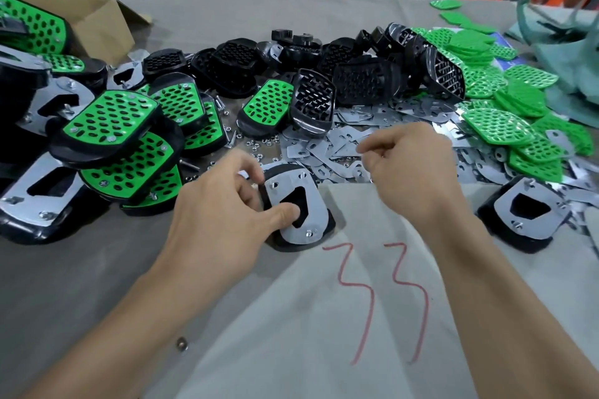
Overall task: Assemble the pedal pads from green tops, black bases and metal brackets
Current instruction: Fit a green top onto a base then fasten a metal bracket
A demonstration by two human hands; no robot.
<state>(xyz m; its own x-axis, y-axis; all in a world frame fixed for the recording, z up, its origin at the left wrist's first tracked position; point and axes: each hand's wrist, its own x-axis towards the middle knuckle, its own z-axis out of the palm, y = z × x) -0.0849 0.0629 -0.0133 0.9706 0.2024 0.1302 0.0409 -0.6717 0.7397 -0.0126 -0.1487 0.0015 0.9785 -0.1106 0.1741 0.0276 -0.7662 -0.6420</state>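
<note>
Pad (313, 204) gripped in left hand (223, 204), long axis toward bench (81, 269) far edge; right hand (411, 165) just right, curled, contents unclear.

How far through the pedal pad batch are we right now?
Done: a pile of assembled green-topped black pedal pads at left. In hand: the left hand grips a black base with a metal bracket on top; the right hand hovers, fingers curled, contents unclear. Left: loose black bases, flat metal brackets and green perforated tops lie heaped.
</note>
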